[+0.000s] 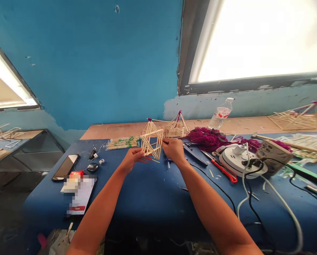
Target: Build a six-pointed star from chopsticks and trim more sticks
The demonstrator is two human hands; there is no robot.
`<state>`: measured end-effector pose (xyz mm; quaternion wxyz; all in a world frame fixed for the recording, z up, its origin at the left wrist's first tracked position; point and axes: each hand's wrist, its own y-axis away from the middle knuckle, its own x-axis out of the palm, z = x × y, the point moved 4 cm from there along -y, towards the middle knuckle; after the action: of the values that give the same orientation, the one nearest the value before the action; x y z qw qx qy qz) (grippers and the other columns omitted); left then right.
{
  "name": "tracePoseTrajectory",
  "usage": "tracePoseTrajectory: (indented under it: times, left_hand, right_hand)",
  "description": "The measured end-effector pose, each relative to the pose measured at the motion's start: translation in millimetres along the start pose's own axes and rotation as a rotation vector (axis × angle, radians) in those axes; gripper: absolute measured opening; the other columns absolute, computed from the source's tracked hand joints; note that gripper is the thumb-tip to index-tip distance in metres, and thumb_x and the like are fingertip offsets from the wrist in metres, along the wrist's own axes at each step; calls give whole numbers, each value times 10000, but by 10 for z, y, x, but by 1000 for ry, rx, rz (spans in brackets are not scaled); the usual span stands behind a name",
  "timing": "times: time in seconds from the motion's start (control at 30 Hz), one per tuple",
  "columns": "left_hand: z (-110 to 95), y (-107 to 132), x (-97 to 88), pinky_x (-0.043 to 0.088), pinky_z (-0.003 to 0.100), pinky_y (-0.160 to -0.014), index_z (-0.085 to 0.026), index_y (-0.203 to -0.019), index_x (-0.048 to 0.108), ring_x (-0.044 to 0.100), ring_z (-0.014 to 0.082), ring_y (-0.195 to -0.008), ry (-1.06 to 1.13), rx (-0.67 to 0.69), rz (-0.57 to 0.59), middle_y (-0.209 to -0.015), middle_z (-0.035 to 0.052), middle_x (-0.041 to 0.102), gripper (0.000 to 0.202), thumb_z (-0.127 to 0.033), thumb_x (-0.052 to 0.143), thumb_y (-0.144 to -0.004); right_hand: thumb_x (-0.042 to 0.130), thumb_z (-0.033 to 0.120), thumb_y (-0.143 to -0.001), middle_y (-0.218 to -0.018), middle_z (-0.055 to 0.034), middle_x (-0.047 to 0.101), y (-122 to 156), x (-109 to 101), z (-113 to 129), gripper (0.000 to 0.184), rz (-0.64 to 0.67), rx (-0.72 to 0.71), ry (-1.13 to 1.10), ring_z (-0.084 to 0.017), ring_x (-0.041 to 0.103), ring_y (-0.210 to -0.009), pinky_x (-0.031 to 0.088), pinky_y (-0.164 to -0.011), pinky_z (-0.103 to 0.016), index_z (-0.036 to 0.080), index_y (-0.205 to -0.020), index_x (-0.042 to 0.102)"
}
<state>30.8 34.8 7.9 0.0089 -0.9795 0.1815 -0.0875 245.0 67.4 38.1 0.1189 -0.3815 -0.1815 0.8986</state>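
A small frame of wooden sticks [155, 134] is held up between my hands over the blue table. My left hand [134, 158] grips its lower left corner, fingers closed round the sticks. At its right side my right hand [173, 148] pinches the frame, with the fingertips partly hidden behind the hand. Behind it stands another stick model [177, 124] with a purple-tied peak. A purple-tied tip [149, 119] shows just above the held frame; I cannot tell whether it belongs to it. Left of the frame lie packs of wooden sticks [122, 142] in clear plastic.
Purple yarn [207, 139], a water bottle [221, 114], red-handled scissors [224, 170] and a white power strip [240, 161] with trailing cables lie to the right. Two phones [66, 167] and a black mouse [92, 167] are on the left. A larger stick model [296, 120] stands far right.
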Motion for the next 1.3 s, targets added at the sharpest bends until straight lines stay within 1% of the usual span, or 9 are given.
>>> tracePoseTrajectory:
  times: [0.2,0.3,0.37,0.57,0.8,0.93,1.07,1.2,1.3]
  left_hand:
    - [4,-61,138,614,320,-760,-165,-1061,828,792,320,-1011,-15,76,-4,-1107,136,824,738,-615,1012,-504]
    - [42,-95,218,591,295,-777,-172,-982,838,756,259,-962,-39,145,-76,-992,92,811,572,-489,1037,-549]
    - [70,-104,267,573,279,-793,-174,-900,845,724,222,-945,-37,209,-132,-968,76,798,474,-485,1025,-591]
    - [110,-136,279,575,290,-759,-186,-925,856,721,200,-865,49,285,-252,-930,79,813,592,-694,950,-636]
    - [72,-242,120,611,291,-719,-176,-843,823,738,181,-750,137,292,-318,-788,43,785,656,-796,890,-640]
    - [68,-243,11,650,336,-746,-164,-947,824,788,240,-847,207,236,-331,-866,82,815,693,-783,893,-644]
    - [30,-212,-38,668,410,-882,-158,-1036,821,787,339,-1113,311,234,-250,-1070,145,835,795,-834,865,-621]
    - [0,-191,-19,635,418,-1002,-203,-1160,807,751,345,-1238,338,288,-193,-1261,124,807,734,-600,1008,-576]
    - [25,-198,25,624,389,-1013,-224,-1187,802,752,307,-1234,333,276,-191,-1283,94,803,678,-468,1031,-598]
  right_hand:
    - [590,379,-904,-651,-90,727,-55,-61,-121,385,-41,36,-18,-179,594,-649,338,-646,-310,139,-789,867]
    - [620,389,-886,-695,-91,756,-66,-31,-185,374,-6,47,-67,-190,635,-691,362,-662,-311,124,-868,883]
    - [641,409,-874,-703,-84,758,-66,0,-215,385,27,56,-119,-206,662,-736,387,-668,-300,109,-895,882]
    - [708,544,-811,-725,-47,753,-63,32,-149,396,151,54,-377,-219,645,-752,442,-665,-295,178,-754,847]
    - [869,586,-671,-792,-25,748,9,101,-36,391,344,117,-758,-142,569,-666,479,-621,-282,223,-811,835]
    - [949,514,-582,-923,-53,786,66,214,-50,414,416,227,-948,-148,645,-731,522,-642,-284,227,-849,816]
    - [1012,457,-512,-886,-32,782,108,325,-39,460,403,289,-1087,-156,689,-777,576,-744,-306,228,-835,779]
    - [1047,439,-466,-824,-27,776,133,417,-8,494,387,316,-1171,-169,707,-758,601,-765,-328,221,-811,769]
    - [1050,443,-470,-819,-23,775,140,431,6,484,374,323,-1203,-173,719,-767,616,-778,-333,220,-777,750]
